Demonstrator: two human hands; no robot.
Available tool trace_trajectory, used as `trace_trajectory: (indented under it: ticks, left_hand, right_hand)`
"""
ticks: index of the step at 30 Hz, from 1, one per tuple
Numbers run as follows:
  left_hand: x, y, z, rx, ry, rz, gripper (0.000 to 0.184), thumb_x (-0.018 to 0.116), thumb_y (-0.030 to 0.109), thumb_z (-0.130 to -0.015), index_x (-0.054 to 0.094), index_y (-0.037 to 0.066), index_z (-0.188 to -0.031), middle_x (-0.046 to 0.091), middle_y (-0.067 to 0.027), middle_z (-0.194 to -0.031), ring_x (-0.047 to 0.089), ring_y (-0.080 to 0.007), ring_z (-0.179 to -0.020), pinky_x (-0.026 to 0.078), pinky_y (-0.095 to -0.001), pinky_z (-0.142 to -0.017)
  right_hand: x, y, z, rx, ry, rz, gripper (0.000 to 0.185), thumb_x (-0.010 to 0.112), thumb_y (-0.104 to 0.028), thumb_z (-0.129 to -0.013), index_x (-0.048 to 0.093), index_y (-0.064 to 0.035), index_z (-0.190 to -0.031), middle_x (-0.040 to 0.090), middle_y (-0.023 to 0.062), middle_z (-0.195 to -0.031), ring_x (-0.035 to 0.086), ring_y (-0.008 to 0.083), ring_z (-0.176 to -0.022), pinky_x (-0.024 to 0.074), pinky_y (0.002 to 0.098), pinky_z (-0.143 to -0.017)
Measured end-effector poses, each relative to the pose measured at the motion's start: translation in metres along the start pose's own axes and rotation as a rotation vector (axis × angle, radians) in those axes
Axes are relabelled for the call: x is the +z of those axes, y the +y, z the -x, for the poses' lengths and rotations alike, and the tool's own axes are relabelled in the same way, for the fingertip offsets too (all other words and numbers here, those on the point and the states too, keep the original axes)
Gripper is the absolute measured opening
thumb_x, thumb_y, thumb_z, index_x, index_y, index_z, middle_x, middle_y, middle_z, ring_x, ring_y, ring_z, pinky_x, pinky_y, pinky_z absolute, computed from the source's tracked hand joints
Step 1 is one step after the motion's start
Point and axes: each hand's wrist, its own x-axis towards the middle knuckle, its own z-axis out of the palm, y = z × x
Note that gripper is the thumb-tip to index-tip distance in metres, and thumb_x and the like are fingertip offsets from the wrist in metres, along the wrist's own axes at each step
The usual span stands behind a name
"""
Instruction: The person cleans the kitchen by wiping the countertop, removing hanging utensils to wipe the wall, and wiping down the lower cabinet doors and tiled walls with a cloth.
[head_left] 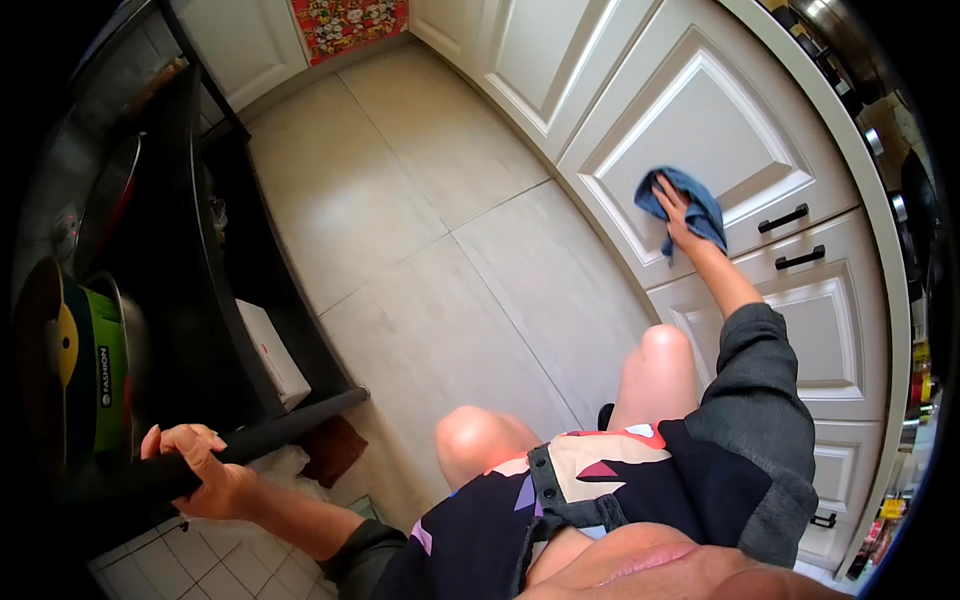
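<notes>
A crumpled blue cloth (705, 198) lies against the lower part of a white cabinet door (690, 120). Over it is my right hand (678, 212), its fingers extended along the fabric and holding it to the panel. To the right of that hand is the door's black handle (783, 218). My left hand (205, 468) is curled round the black rail (290, 422) at the edge of a dark shelf rack, thumb on top and fingertips showing on the far side.
Right, a countertop (835, 115) with cookware and bottles runs above the cabinets. On the left rack stand a green box (108, 365) marked FASHION, pans and a white box (272, 350). Grey floor tiles (440, 220) lie between. A red patterned mat (350, 28) is at the back.
</notes>
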Motion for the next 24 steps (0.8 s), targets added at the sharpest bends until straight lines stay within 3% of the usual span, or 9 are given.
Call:
trace_trajectory:
  ticks: [2, 7, 10, 12, 16, 17, 18, 21, 24]
  left_hand:
    - [0.000, 0.000, 0.000, 0.005, 0.012, -0.008, 0.023, 0.056, 0.007, -0.086, 0.046, -0.008, -0.100, 0.044, -0.0020, -0.056, 0.041, -0.0081, -0.046, 0.035, -0.0202, -0.049]
    - [0.002, 0.000, 0.000, -0.008, 0.006, 0.052, 0.024, 0.056, 0.005, -0.085, 0.046, -0.009, -0.102, 0.043, -0.0025, -0.058, 0.040, -0.0083, -0.046, 0.034, -0.0193, -0.047]
    - [0.005, 0.004, 0.001, -0.038, 0.026, 0.076, 0.027, 0.057, 0.006, -0.084, 0.046, -0.010, -0.103, 0.042, -0.0025, -0.059, 0.040, -0.0088, -0.047, 0.033, -0.0206, -0.047]
    - [0.005, -0.001, 0.003, -0.026, 0.036, 0.056, 0.033, 0.060, 0.009, -0.081, 0.045, -0.010, -0.104, 0.041, -0.0025, -0.062, 0.039, -0.0097, -0.050, 0.033, -0.0219, -0.048]
    - [-0.005, -0.013, 0.004, 0.020, 0.024, 0.070, 0.028, 0.060, 0.010, -0.083, 0.051, -0.005, -0.105, 0.048, -0.0050, -0.069, 0.043, -0.0110, -0.056, 0.033, -0.0219, -0.049]
    - [-0.003, -0.009, 0.002, -0.023, 0.014, 0.026, 0.034, 0.062, 0.011, -0.081, 0.045, -0.006, -0.105, 0.042, -0.0037, -0.064, 0.040, -0.0104, -0.050, 0.034, -0.0230, -0.049]
    - [-0.002, -0.009, 0.001, 0.052, 0.014, 0.019, 0.027, 0.060, 0.014, -0.086, 0.053, -0.006, -0.102, 0.047, -0.0059, -0.066, 0.042, -0.0116, -0.054, 0.034, -0.0230, -0.048]
    - [0.003, 0.001, 0.002, 0.028, 0.047, -0.022, 0.025, 0.061, 0.014, -0.085, 0.053, -0.006, -0.099, 0.046, -0.0065, -0.065, 0.041, -0.0123, -0.053, 0.035, -0.0235, -0.048]
    - [0.004, 0.004, 0.001, 0.092, 0.006, 0.009, 0.022, 0.061, 0.011, -0.085, 0.052, -0.005, -0.097, 0.046, -0.0067, -0.063, 0.041, -0.0126, -0.053, 0.035, -0.0240, -0.049]
  right_hand:
    - [0.001, 0.002, 0.017, -0.024, -0.010, 0.038, 0.059, 0.039, 0.008, -0.068, 0.048, -0.0078, -0.124, 0.033, 0.0064, -0.140, 0.028, 0.0276, -0.130, 0.0206, 0.0378, -0.109]
    - [-0.023, 0.023, 0.027, 0.028, 0.162, 0.004, 0.060, 0.043, 0.013, -0.066, 0.051, -0.0063, -0.122, 0.037, 0.0079, -0.137, 0.031, 0.0271, -0.129, 0.0225, 0.0371, -0.108]
    - [-0.069, 0.020, 0.023, 0.031, 0.459, 0.100, 0.057, 0.047, 0.006, -0.069, 0.050, -0.0101, -0.123, 0.037, 0.0062, -0.138, 0.033, 0.0239, -0.129, 0.0252, 0.0457, -0.102]
    - [-0.114, -0.023, 0.026, 0.143, 0.255, 0.308, 0.057, 0.049, 0.001, -0.072, 0.046, -0.0153, -0.127, 0.032, 0.0019, -0.141, 0.030, 0.0190, -0.130, 0.0250, 0.0500, -0.098]
    - [-0.147, -0.023, 0.025, 0.308, 0.375, 0.560, 0.050, 0.044, -0.007, -0.078, 0.046, -0.0168, -0.127, 0.032, -0.0008, -0.141, 0.031, 0.0150, -0.128, 0.0259, 0.0491, -0.096]
    - [-0.155, -0.016, 0.027, 0.417, 0.312, 0.606, 0.051, 0.048, -0.012, -0.077, 0.045, -0.0177, -0.128, 0.029, -0.0006, -0.143, 0.027, 0.0142, -0.130, 0.0240, 0.0492, -0.098]
    - [-0.164, -0.007, 0.030, 0.495, 0.243, 0.681, 0.050, 0.053, -0.024, -0.079, 0.045, -0.0209, -0.129, 0.027, 0.0001, -0.144, 0.024, 0.0139, -0.132, 0.0190, 0.0504, -0.101]
    - [-0.179, -0.004, 0.036, 0.467, 0.249, 0.720, 0.054, 0.056, -0.044, -0.078, 0.046, -0.0278, -0.128, 0.026, -0.0001, -0.145, 0.023, 0.0137, -0.132, 0.0135, 0.0499, -0.103]
    - [-0.206, 0.000, 0.048, 0.625, 0.283, 0.784, 0.053, 0.057, -0.044, -0.078, 0.047, -0.0285, -0.127, 0.030, -0.0013, -0.143, 0.025, 0.0138, -0.131, 0.0157, 0.0502, -0.102]
